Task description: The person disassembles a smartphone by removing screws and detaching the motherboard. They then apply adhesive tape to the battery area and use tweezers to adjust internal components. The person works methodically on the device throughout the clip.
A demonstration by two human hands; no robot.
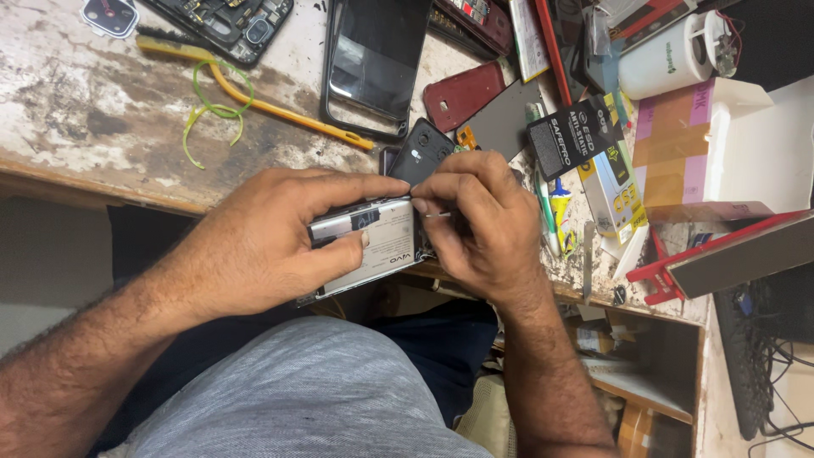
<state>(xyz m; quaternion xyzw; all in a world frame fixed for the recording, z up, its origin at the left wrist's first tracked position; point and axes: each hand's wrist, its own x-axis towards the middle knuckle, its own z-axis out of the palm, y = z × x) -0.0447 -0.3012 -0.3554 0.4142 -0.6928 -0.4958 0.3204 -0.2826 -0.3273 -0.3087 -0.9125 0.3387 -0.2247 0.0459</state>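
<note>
— Where's the opened phone (pixel 373 246) sitting?

— Off the bench (pixel 93 110), held over the lap just at its front edge. The left hand (pixel 263 242) wraps it from the side, index finger laid along the top edge and thumb pressed on the silver battery face, so that hand is closed around the phone.

— And the right hand (pixel 479 225)?

— Fingers pinched tight on a thin metal tool (pixel 437 215), probably tweezers or a fine driver, though the fingers hide most of it. Its tip meets the phone's upper right corner.

— How would the phone handle?

— Light and stiff, I'd say, but delicate with the back off: exposed board and battery. Best held by the frame edges, as the left hand does, without squeezing the battery hard.

— Anything close by?

— A dark phone (pixel 377 59) with its case lies face up on the bench, a yellow pry tool (pixel 280 110) beside it, and a red back cover (pixel 465 93) just above the hands.
</note>
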